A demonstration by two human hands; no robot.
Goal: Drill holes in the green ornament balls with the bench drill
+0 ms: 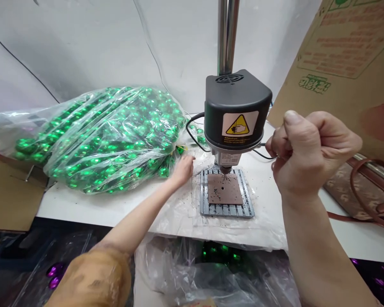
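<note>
A small black bench drill press (238,113) stands on the white table, its chuck and bit pointing down over a brown square board (232,195) with a dark hole. The board lies on a grooved metal base plate (248,209) strewn with dark shavings. My right hand (307,149) is a closed fist at the drill's right side, where a thin lever of the drill runs into my fingers. At the gathered mouth of a clear plastic bag (115,140) full of shiny green balls is my left hand (183,169); its fingers are mostly hidden from me.
Below the table's front edge, clear plastic sheeting (179,273) holds more green balls (222,253). Purple balls (55,275) show low at left and right. A cardboard box (348,64) stands behind my right hand, a patterned bag (355,187) beside it. Another carton (13,192) sits left.
</note>
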